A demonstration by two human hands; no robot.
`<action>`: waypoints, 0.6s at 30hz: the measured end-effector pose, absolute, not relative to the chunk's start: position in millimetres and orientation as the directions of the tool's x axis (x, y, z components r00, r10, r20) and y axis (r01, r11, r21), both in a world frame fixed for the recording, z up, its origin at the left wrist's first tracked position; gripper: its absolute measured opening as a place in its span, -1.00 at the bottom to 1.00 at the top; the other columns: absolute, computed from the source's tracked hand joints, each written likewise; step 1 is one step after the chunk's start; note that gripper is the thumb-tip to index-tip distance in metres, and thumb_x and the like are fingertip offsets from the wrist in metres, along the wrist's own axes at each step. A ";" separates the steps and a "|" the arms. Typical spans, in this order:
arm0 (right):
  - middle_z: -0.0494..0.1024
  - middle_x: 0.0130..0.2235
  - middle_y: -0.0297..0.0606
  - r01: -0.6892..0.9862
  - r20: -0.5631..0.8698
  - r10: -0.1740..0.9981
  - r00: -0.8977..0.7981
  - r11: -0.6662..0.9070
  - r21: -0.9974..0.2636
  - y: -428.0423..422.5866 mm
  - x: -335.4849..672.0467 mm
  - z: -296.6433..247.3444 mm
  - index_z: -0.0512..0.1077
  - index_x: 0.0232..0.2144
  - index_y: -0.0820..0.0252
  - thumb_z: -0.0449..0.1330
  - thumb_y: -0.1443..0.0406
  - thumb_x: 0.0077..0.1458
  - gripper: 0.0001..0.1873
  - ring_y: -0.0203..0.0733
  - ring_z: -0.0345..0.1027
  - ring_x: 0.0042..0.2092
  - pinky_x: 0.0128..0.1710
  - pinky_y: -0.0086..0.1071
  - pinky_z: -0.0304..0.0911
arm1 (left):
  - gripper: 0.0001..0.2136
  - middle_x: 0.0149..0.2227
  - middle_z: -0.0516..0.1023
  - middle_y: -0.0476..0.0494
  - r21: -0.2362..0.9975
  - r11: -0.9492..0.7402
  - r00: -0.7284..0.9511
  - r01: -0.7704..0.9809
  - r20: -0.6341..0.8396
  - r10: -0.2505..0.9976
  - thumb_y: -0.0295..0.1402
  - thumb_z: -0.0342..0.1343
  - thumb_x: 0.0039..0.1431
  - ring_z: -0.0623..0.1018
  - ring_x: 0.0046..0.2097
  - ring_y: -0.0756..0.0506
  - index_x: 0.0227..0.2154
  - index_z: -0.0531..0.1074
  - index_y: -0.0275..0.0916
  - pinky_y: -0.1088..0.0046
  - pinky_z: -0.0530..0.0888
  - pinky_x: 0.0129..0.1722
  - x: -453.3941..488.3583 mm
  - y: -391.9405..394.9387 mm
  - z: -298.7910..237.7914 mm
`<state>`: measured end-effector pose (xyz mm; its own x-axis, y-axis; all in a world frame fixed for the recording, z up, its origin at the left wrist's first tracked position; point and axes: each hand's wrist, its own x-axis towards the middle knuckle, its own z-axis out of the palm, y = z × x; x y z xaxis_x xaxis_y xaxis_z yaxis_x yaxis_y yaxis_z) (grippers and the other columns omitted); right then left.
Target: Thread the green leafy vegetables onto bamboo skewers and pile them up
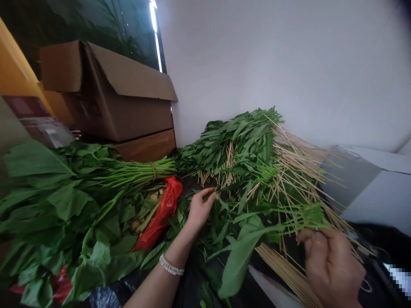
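Note:
My left hand, with a pearl bracelet on the wrist, reaches into the middle of the greens. Its thumb and fingertips are pinched together at the tip of a dark green leaf. At the lower right, my right hand is closed with its fingers curled; what lies inside them is hidden. Just above its knuckles are the cut green stems of long-leaved greens. One large leaf hangs between the hands. Behind them, leafy greens threaded on thin wooden skewers form a heap against the wall.
On the left lies a tied bunch of broad-leaved greens beside a red plastic bag. An open cardboard box stands behind it. Bare skewers lie below my right hand. A white box is at the right.

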<state>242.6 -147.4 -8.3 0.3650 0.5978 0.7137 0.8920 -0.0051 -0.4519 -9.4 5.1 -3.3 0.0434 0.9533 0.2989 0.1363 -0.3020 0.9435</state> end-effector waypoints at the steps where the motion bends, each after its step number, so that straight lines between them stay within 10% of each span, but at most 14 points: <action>1: 0.54 -0.47 -0.20 0.890 0.718 0.593 0.365 0.003 -0.456 -147.7 242.1 -7.9 0.33 -0.35 0.10 -0.07 0.11 0.23 -0.72 -0.11 0.46 -0.42 -0.47 -0.34 0.27 | -0.65 -0.15 0.61 -0.24 0.950 -0.291 0.048 0.114 0.287 0.957 -0.43 0.16 -0.02 0.54 -0.11 -0.17 -0.11 0.50 -0.32 0.29 0.40 -0.04 -11.8 6.4 -3.2; 10: 0.53 -0.49 -0.23 0.855 0.668 0.653 0.357 0.059 -0.516 -152.2 241.1 -1.8 0.32 -0.35 0.08 -0.03 0.17 0.20 -0.81 -0.12 0.44 -0.49 -0.49 -0.31 0.27 | -0.44 0.02 0.52 -0.22 0.981 -0.129 0.241 -0.148 0.162 0.957 -0.63 -0.02 -0.26 0.46 0.07 -0.16 -0.09 0.48 -0.26 0.29 0.35 0.07 -44.1 -7.8 25.3; 18: 0.50 -0.50 -0.26 0.815 0.636 0.684 0.358 0.104 -0.571 -151.5 242.1 -0.2 0.29 -0.37 0.12 -0.07 0.21 0.25 -0.79 -0.16 0.41 -0.50 -0.46 -0.35 0.25 | -0.71 -0.18 0.62 -0.18 0.911 -0.270 0.197 0.312 0.216 0.956 -0.42 0.12 -0.02 0.55 -0.14 -0.15 -0.19 0.55 -0.29 0.34 0.41 -0.07 -71.4 -3.4 27.3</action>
<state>242.1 -151.5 -0.2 0.3583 0.6835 0.6359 0.8146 0.1039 -0.5707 -71.4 -3.4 27.3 0.1973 0.9563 0.2158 0.3115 -0.2699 0.9111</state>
